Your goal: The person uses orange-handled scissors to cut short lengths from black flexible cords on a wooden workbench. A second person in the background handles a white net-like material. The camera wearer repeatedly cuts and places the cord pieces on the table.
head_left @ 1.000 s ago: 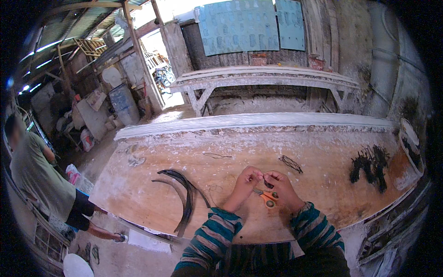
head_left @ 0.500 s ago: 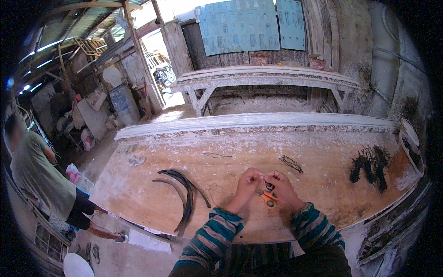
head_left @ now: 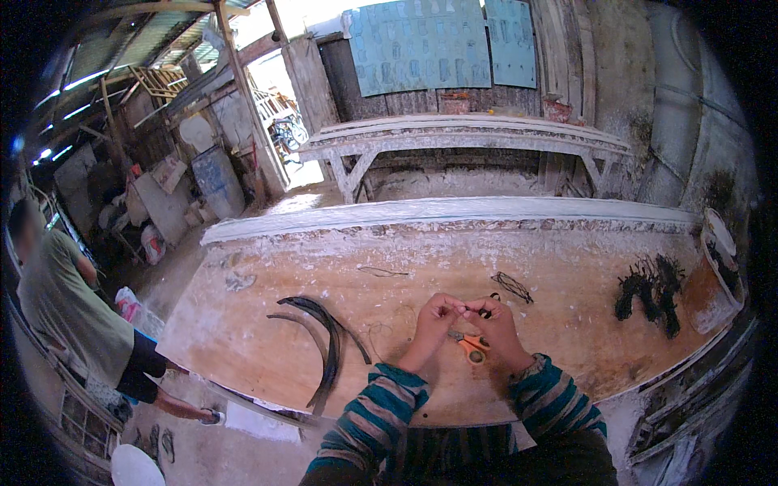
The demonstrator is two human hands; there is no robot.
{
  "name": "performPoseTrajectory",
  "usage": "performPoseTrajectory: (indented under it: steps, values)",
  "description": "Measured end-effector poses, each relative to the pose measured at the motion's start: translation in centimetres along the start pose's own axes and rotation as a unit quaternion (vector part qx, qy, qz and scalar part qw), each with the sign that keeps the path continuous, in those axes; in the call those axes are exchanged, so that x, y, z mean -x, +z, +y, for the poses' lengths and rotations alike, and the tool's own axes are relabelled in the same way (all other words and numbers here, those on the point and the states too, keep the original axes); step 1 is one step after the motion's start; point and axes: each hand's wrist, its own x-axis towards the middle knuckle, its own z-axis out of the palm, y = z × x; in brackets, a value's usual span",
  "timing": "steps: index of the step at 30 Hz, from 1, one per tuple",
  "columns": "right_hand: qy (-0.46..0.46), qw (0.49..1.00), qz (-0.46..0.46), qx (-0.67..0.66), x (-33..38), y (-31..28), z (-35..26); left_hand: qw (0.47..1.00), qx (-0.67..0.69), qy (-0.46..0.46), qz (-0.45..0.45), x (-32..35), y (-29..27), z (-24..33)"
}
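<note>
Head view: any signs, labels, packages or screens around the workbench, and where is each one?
Two light blue rectangular panels hang side by side on the back wall, covered in rows of small faint marks.
A blue-grey board leans upright by the doorway, at left.
A pink and white bag sits on the floor, beside the standing person.
No screens.

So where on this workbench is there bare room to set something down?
Bare board lies between the curved dark strips and the left hand, and between the right hand and the black fibre clump. Crowded around the orange-handled scissors.
</note>
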Motion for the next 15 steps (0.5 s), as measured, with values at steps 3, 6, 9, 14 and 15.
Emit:
performPoseTrajectory:
  steps: [3,6,9,14,15]
  values:
    - [0.003,1.0,-0.002,-0.023,0.0,-0.1,0.0,1.0,0.007,0.016,0.002,0.1,0.4,0.6]
    - [0.0,1.0,-0.008,-0.025,-0.1,0.0,0.0,0.999,-0.011,0.03,0.011,0.1,0.2,0.1]
    - [0.005,0.999,-0.017,-0.035,0.0,-0.1,0.2,0.999,-0.036,0.031,0.005,0.1,0.0,-0.3]
    - [0.017,0.996,-0.032,-0.079,0.2,0.2,-0.4,1.0,-0.013,-0.009,-0.011,0.2,0.3,0.6]
    - [0.012,0.996,-0.036,-0.08,0.2,0.2,-0.5,1.0,-0.005,-0.01,-0.009,0.2,0.4,0.6]
